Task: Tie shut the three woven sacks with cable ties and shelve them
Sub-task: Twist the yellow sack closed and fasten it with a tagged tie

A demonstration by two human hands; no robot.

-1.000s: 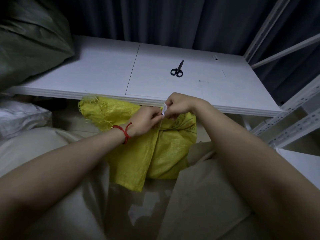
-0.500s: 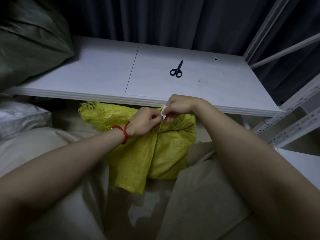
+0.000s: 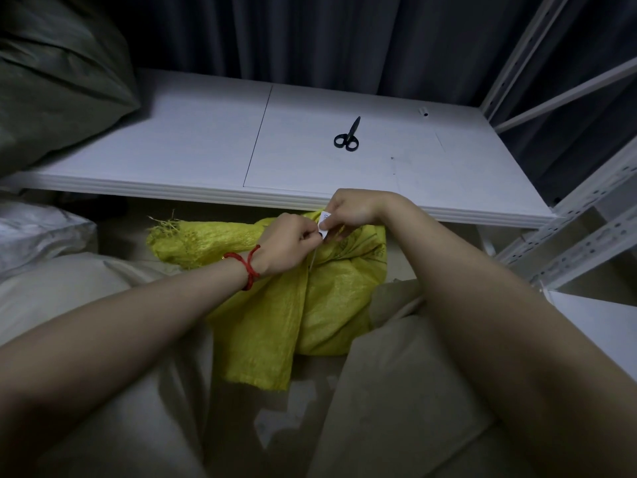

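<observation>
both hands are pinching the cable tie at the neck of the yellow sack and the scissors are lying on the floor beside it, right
Not quite. The head view shows the scissors on the white shelf, not on the floor. The rest holds: left hand and right hand both pinch the cable tie at the neck of the yellow sack.

A storeroom is indicated; a rack of white slotted steel uprights [image 3: 586, 232] is seen at the right, carrying a wide white shelf board [image 3: 206, 150]; a bulging dark green sack [image 3: 58, 74] is stowed at the board's left end; a white sack [image 3: 34, 232] and a yellow woven sack [image 3: 269, 326] are kept lower down, in front; black scissors [image 3: 347, 136] are laid on the board; the back is closed off by a dark curtain [image 3: 310, 39].
</observation>
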